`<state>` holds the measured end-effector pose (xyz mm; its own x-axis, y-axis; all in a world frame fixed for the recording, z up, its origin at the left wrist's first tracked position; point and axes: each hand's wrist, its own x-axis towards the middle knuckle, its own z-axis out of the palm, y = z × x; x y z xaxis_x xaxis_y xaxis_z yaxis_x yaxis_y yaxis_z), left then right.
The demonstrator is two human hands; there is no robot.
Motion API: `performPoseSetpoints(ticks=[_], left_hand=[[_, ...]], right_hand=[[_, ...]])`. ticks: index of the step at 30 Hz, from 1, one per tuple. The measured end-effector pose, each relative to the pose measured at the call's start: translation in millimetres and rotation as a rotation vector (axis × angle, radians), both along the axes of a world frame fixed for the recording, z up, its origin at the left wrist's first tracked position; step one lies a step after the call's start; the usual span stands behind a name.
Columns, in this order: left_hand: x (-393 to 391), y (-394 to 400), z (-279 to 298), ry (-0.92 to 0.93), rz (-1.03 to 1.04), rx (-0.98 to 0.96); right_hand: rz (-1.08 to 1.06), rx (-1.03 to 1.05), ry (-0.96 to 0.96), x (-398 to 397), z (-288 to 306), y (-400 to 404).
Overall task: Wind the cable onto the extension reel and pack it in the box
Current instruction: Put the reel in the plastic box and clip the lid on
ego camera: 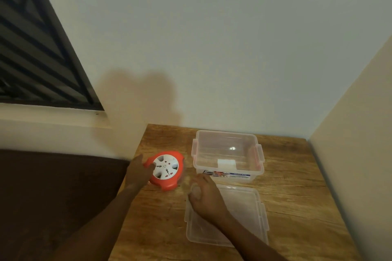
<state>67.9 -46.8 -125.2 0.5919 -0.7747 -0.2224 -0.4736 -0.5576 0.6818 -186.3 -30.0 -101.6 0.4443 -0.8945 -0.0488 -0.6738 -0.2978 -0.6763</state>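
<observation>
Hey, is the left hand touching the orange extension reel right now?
Touching. The head view shows the left hand lying against the left rim of the orange extension reel, its fingers overlapping the orange edge with no gap visible.

The wooden table [297, 193] sits tight in a corner, with a wall along its far edge and another along its right edge, so nothing can pass on those sides. The clear box [228, 154] stands open-topped near the far wall, its mouth unobstructed from above. Its lid [244, 218] lies flat just in front of it, filling much of the near approach. The orange reel [166, 169] stands left of the box, with a narrow strip of bare wood between them. Right of box and lid a bare band runs along the side wall. The near-left table corner is bare too.
</observation>
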Motion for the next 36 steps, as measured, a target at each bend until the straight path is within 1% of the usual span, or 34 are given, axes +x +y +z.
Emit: performPoseSetpoints(ticks=[2,3,4,6,8,10,12,13,15,17,19,21,23,26,29,33,36], left_hand=[[1.2,2.4,-3.9,-0.005,-0.049,0.033],[2.3,3.3,-4.1,-0.025,-0.074,0.052],[3.8,3.6,-4.0,-0.066,-0.1,0.072],[8.1,4.1,-0.9,-0.186,-0.146,0.131],[14.0,3.3,3.4,-0.24,-0.193,0.177],[19.9,2.1,5.6,-0.203,-0.253,0.176],[27.5,1.5,3.4,-0.142,-0.288,0.183],[30.8,1.4,2.5,-0.091,-0.291,0.2],[36.7,1.2,-0.9,0.088,-0.258,0.212],[45.2,1.5,-4.3,0.279,-0.192,0.194],[54.2,3.6,-1.7,0.449,-0.099,0.145],[59.3,5.5,6.6,0.587,-0.035,0.067],[60.9,3.3,15.7,0.675,-0.003,-0.016],[57.8,-4.7,33.9,0.694,0.005,-0.141],[44.7,-14.3,56.9,0.713,-0.024,-0.265],[6.8,-32.7,88.2,0.76,-0.089,-0.399],[-32.7,-53.2,107.7,0.751,-0.152,-0.457]], right_hand=[[0.071,-0.007,-0.097,22.1,6.0,-8.2],[0.086,0.028,-0.159,32.2,8.8,-12.4],[0.068,0.104,-0.224,40.1,11.8,-16.4],[-0.049,0.316,-0.355,54.7,11.1,-23.3],[-0.214,0.524,-0.463,67.3,4.0,-27.3],[-0.352,0.626,-0.514,77.4,-2.4,-31.7],[-0.425,0.654,-0.527,86.5,-6.5,-37.5],[-0.452,0.66,-0.513,90.6,-8.0,-40.6],[-0.474,0.639,-0.422,95.9,-9.8,-44.2],[-0.46,0.591,-0.324,99.8,-13.2,-45.0],[-0.442,0.549,-0.269,103.2,-15.8,-43.5],[-0.44,0.544,-0.282,106.5,-15.0,-40.7],[-0.428,0.536,-0.332,107.4,-9.8,-38.4],[-0.402,0.516,-0.459,101.2,6.4,-39.9],[-0.414,0.487,-0.565,83.4,34.5,-47.7],[-0.444,0.34,-0.675,36.7,77.6,-64.8],[-0.458,0.247,-0.692,-9.0,98.8,-80.7]])
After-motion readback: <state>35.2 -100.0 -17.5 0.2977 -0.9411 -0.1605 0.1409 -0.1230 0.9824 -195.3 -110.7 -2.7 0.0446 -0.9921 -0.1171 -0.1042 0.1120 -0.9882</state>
